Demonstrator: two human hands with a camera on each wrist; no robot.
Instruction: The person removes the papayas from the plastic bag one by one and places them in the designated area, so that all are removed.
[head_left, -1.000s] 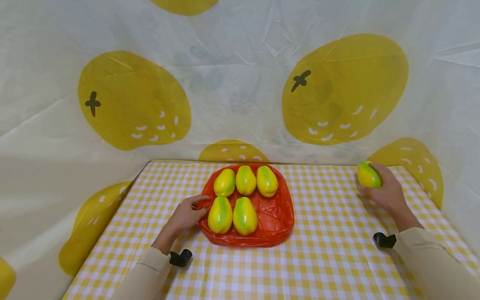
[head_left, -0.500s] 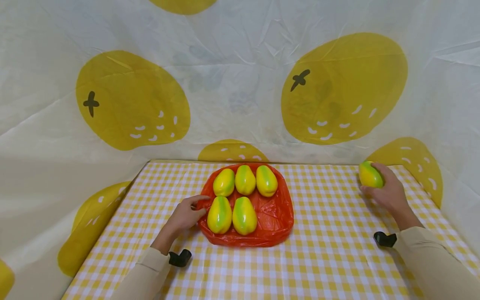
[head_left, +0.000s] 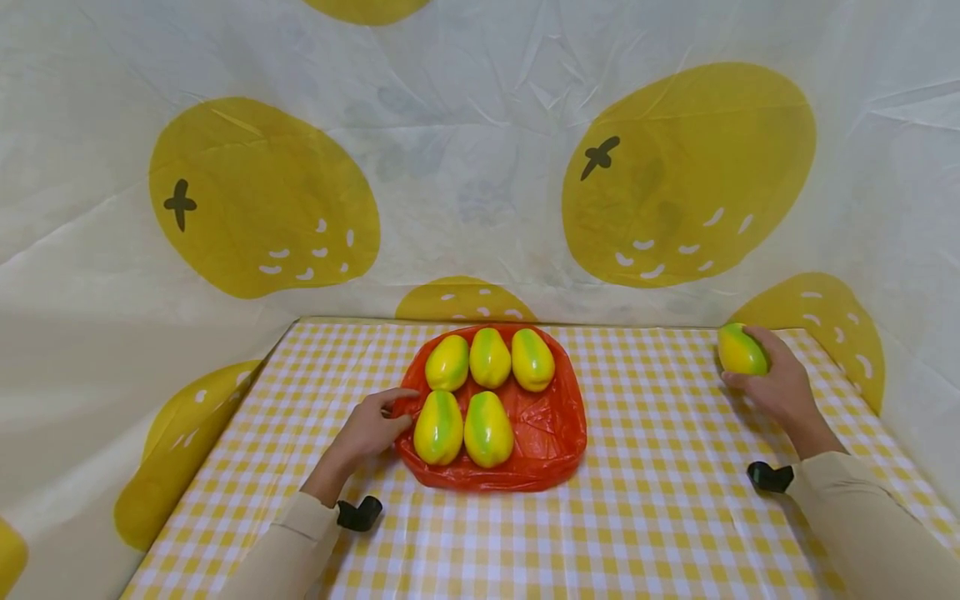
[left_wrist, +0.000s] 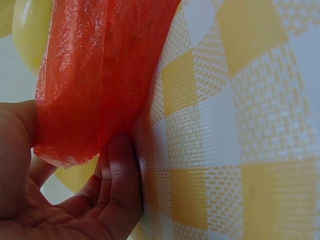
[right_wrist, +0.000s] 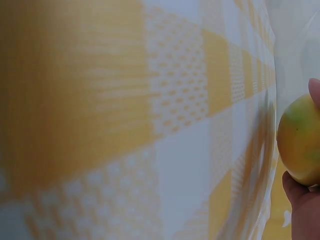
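At the table's right rear, my right hand (head_left: 776,387) grips a yellow-green papaya (head_left: 741,350) between thumb and fingers. A shadow lies on the cloth below this fruit, and the right wrist view catches only part of the papaya (right_wrist: 301,140). My left hand (head_left: 369,427) holds the left edge of a red plastic bag (head_left: 543,429), spread wide with its rim rolled down. In the left wrist view, the thumb and curled fingers lie on either side of the bag's edge (left_wrist: 95,85). Several papayas sit inside: three in the back row, two in front (head_left: 489,429) towards the left.
A yellow-and-white checked cloth (head_left: 645,517) covers the table. Behind it hangs a pale curtain (head_left: 472,167) printed with large yellow fruit. The bag's front right part shows bare red plastic. A black wrist camera (head_left: 770,477) sits beside the right cuff.
My right hand and its papaya have shifted very slightly to the right. The left hand and the bag stay as they were; the head view has tilted a little.
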